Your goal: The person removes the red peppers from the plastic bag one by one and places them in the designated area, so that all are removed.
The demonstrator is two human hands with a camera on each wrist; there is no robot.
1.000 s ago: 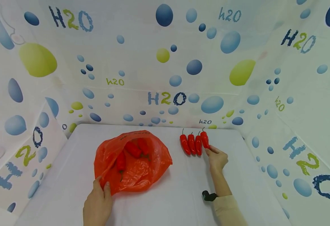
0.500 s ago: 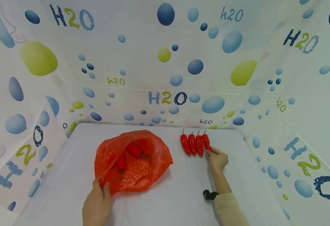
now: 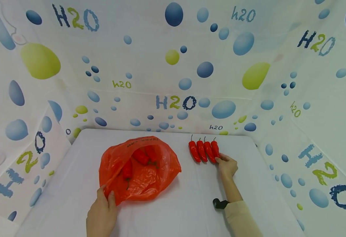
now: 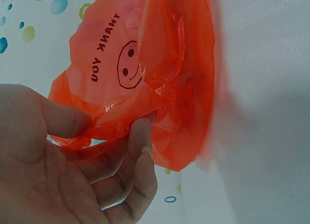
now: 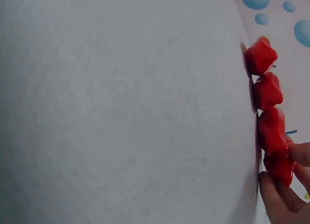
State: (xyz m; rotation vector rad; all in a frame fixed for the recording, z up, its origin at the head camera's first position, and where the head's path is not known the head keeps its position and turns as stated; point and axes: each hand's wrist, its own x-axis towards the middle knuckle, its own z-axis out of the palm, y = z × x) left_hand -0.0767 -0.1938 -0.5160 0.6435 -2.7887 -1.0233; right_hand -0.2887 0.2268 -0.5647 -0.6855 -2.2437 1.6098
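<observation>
My left hand point(image 3: 102, 210) pinches the near left rim of an orange-red plastic bag point(image 3: 167, 164), thumb on one side of the film and fingers on the other. The mouth of the bag gapes toward me, and several red chili peppers point(image 3: 127, 170) with green stems lie inside. At the back right, more glossy red chili peppers point(image 3: 194, 151) lie side by side in a row, stems pointing away. My right hand point(image 3: 227, 165) holds the lower end of the rightmost chili pepper point(image 3: 215, 148) between thumb and fingers, close against its neighbour point(image 5: 272, 132).
All of this lies on a white-covered table point(image 3: 173, 217). A patterned sheet point(image 3: 146, 65) with bubbles and "H2O" lettering rises behind the table and along both sides. A small black device point(image 3: 219, 204) sits at my right wrist.
My right hand has brought the rightmost chili pepper down in line with the row and shifted slightly left. The neighbouring pepper now slants more. My left hand and the bag stay as they were.
</observation>
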